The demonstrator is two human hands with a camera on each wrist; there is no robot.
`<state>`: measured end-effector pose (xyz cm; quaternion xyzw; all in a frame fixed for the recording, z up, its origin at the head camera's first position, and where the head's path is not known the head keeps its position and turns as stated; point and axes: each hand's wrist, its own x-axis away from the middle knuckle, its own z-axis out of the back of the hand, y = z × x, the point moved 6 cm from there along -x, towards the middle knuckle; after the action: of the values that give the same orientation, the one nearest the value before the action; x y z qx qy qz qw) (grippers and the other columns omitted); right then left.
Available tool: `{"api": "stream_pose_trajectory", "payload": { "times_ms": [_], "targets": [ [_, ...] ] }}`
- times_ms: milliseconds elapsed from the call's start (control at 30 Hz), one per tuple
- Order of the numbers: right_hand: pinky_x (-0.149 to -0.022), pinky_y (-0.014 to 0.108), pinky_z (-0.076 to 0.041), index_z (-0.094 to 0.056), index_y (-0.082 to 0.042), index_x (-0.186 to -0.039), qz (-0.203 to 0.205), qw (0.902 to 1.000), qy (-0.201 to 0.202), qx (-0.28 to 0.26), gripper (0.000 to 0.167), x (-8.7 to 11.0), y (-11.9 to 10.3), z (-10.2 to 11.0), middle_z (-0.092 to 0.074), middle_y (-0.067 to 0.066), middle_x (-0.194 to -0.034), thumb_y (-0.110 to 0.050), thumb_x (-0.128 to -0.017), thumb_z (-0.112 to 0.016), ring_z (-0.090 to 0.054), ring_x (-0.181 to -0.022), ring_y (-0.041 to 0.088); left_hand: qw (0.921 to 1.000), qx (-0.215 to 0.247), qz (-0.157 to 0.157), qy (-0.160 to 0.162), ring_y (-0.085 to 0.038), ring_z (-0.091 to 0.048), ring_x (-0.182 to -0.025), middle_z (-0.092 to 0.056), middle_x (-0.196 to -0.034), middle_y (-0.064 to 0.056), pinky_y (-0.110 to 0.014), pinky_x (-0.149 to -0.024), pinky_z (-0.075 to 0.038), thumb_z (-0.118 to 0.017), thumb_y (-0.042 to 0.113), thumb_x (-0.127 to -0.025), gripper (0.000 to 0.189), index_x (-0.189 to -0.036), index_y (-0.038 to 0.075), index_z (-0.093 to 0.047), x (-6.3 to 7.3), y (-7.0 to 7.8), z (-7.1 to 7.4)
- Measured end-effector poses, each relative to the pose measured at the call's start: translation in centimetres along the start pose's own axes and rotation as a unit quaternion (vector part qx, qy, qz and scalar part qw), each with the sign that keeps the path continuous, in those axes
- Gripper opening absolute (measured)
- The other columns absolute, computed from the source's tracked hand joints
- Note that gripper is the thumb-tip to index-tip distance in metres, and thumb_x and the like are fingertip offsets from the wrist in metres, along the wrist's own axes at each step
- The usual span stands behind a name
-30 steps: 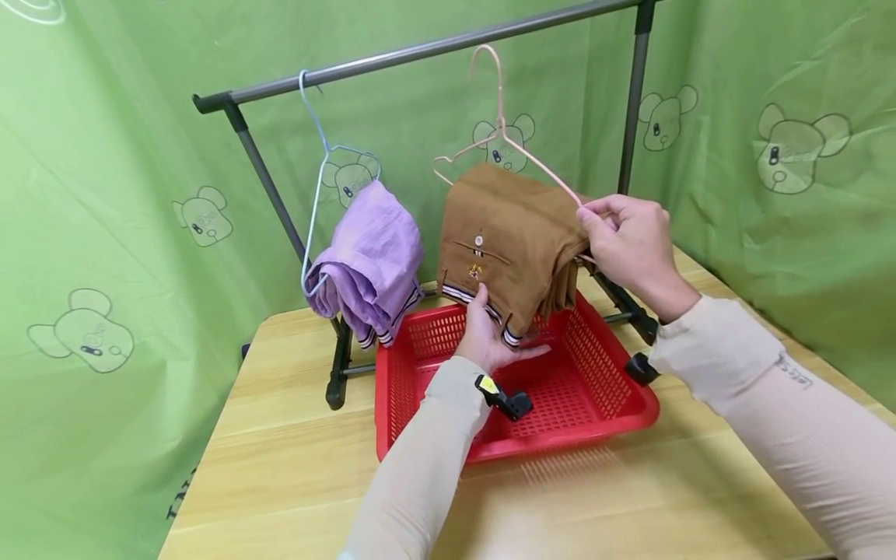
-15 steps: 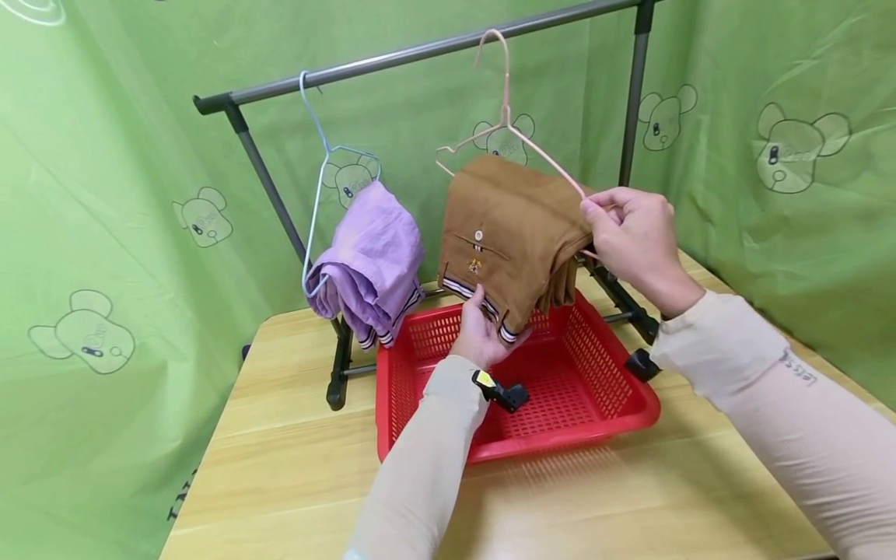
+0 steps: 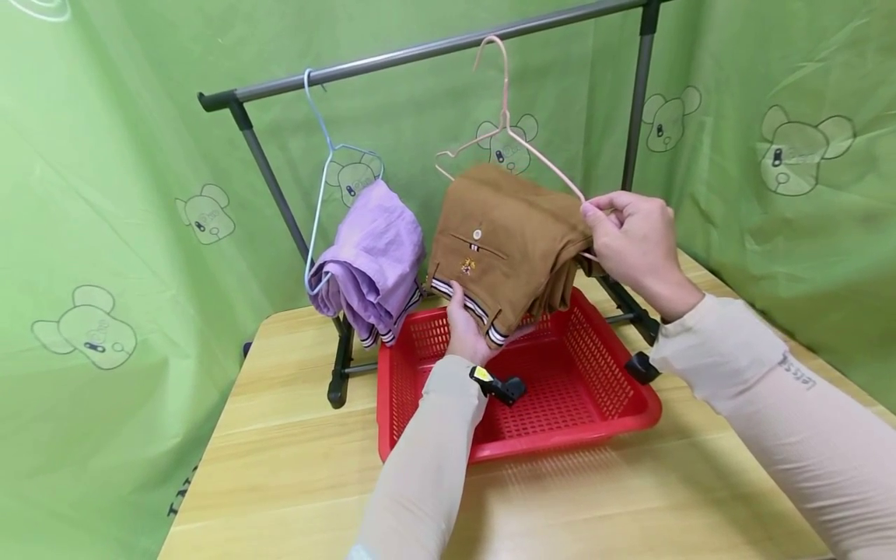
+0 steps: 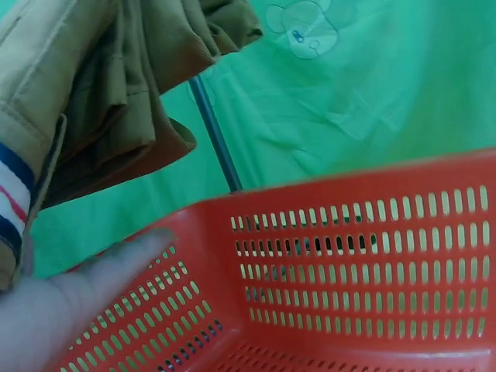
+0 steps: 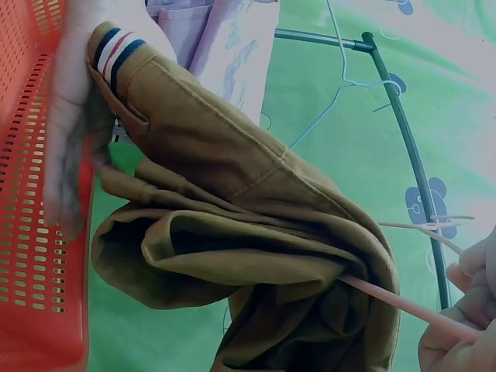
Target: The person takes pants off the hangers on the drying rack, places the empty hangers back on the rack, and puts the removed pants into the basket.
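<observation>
Brown trousers (image 3: 514, 233), with a white button and a striped waistband, are draped folded over the lower bar of a pink hanger (image 3: 544, 159). My right hand (image 3: 633, 241) pinches the hanger at its right corner; the right wrist view shows the pink bar (image 5: 411, 306) running from the fingers into the brown folds. At the waistband is my left hand (image 3: 470, 330), thumb on the front and the other fingers stretched out straight behind and below. In the left wrist view those fingers (image 4: 116, 271) reach across in front of the basket wall. The hanger's hook overlaps the rack's rail.
A red perforated basket (image 3: 553, 443) stands on the wooden table (image 3: 294, 482) below the trousers. The grey rack (image 3: 413, 54) rises behind it. On its left, a blue hanger (image 3: 318, 202) carries a purple garment (image 3: 374, 249). Green printed curtain (image 3: 126, 194) surrounds the table.
The hanger has risen slightly, its hook now overlapping the rail. My left hand has shifted left with the trousers' waistband, tilting it that way. The right hand keeps its pinch.
</observation>
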<state>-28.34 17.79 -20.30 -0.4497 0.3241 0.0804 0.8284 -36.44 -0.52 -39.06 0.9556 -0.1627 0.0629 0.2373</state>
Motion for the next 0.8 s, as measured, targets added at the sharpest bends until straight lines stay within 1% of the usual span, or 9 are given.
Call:
{"api": "stream_pose_trajectory", "payload": {
  "times_ms": [33,100,200,267,400,500,633,733,800],
  "targets": [
    [-0.04,0.023,-0.033,-0.072,0.001,-0.101,0.001,1.0,0.001,0.001,0.022,0.0,0.0,0.0,-0.053,-0.006,-0.051,-0.017,-0.094,-0.061,-0.044,-0.039,0.007,0.9998,0.01,-0.007,-0.013,-0.026,-0.05,-0.125,-0.058,-0.132,-0.007,-0.052,-0.109,-0.029,-0.037,0.066,-0.094,0.068,-0.135,0.014,-0.051,0.1,0.1,-0.2],
    [-0.04,0.023,-0.034,-0.072,0.001,-0.101,0.002,1.0,0.001,0.0,0.022,0.0,0.0,0.0,-0.053,-0.005,-0.051,-0.017,-0.095,-0.061,-0.045,-0.038,0.007,0.9989,0.022,-0.005,-0.04,-0.029,-0.047,-0.128,-0.055,-0.135,-0.008,-0.057,-0.109,-0.025,-0.034,0.068,-0.094,0.07,-0.138,0.015,-0.05,0.2,0.2,-0.6],
    [-0.04,0.023,-0.033,-0.072,0.001,-0.101,0.005,1.0,0.003,0.001,0.022,0.1,0.0,0.0,-0.053,-0.005,-0.051,-0.018,-0.095,-0.061,-0.044,-0.039,0.007,0.9972,0.014,-0.002,-0.074,-0.033,-0.041,-0.132,-0.05,-0.141,-0.009,-0.063,-0.108,-0.018,-0.032,0.07,-0.093,0.074,-0.142,0.016,-0.046,0.5,0.3,-1.1],
    [-0.039,0.023,-0.032,-0.072,0.001,-0.101,0.006,1.0,0.003,0.0,0.022,0.1,0.0,0.0,-0.053,-0.004,-0.051,-0.017,-0.095,-0.061,-0.043,-0.039,0.007,0.9965,0.006,0.012,-0.083,-0.037,-0.038,-0.134,-0.048,-0.143,-0.009,-0.069,-0.106,-0.012,-0.033,0.072,-0.091,0.076,-0.143,0.017,-0.043,0.8,0.1,-1.2],
    [-0.038,0.023,-0.032,-0.072,0.002,-0.101,0.006,0.9999,-0.009,0.006,0.022,0.7,0.4,-0.3,-0.052,-0.002,-0.051,-0.016,-0.095,-0.061,-0.043,-0.039,0.008,0.9981,-0.007,0.024,-0.056,-0.035,-0.04,-0.132,-0.051,-0.139,-0.008,-0.067,-0.106,-0.012,-0.036,0.068,-0.093,0.071,-0.142,0.017,-0.044,1.2,-0.3,-0.4],
    [-0.037,0.022,-0.035,-0.071,0.003,-0.101,0.005,0.9998,-0.017,0.001,0.022,0.8,0.6,-0.4,-0.053,-0.001,-0.052,-0.014,-0.095,-0.06,-0.044,-0.04,0.009,0.9988,-0.03,0.024,-0.031,-0.031,-0.051,-0.121,-0.061,-0.123,-0.006,-0.064,-0.106,-0.017,-0.04,0.063,-0.095,0.062,-0.134,0.016,-0.051,1.3,-0.4,-0.1],
    [-0.038,0.021,-0.033,-0.072,0.002,-0.1,0.012,0.9999,-0.001,-0.001,0.022,0.2,0.3,0.0,-0.052,-0.002,-0.051,-0.016,-0.095,-0.06,-0.042,-0.04,0.007,0.9974,-0.058,0.006,-0.043,-0.029,-0.058,-0.109,-0.068,-0.104,-0.004,-0.061,-0.107,-0.02,-0.046,0.053,-0.097,0.048,-0.122,0.014,-0.058,0.9,0.0,-1.2],
    [-0.04,0.022,-0.029,-0.073,0.0,-0.099,0.011,0.9999,0.007,0.011,0.022,-0.1,0.3,0.2,-0.051,-0.004,-0.05,-0.018,-0.095,-0.061,-0.039,-0.04,0.006,0.9972,-0.051,0.003,-0.056,-0.028,-0.059,-0.107,-0.069,-0.099,-0.003,-0.061,-0.109,-0.017,-0.046,0.046,-0.099,0.04,-0.116,0.012,-0.059,0.8,0.2,-1.9],
    [-0.039,0.023,-0.029,-0.073,0.0,-0.099,0.006,0.9999,0.002,0.012,0.022,0.1,0.5,0.1,-0.051,-0.005,-0.049,-0.018,-0.095,-0.061,-0.039,-0.04,0.006,0.9973,-0.04,0.008,-0.061,-0.027,-0.061,-0.104,-0.07,-0.098,-0.004,-0.061,-0.109,-0.016,-0.044,0.042,-0.1,0.037,-0.113,0.011,-0.059,0.9,0.1,-2.1]
  ]
}}
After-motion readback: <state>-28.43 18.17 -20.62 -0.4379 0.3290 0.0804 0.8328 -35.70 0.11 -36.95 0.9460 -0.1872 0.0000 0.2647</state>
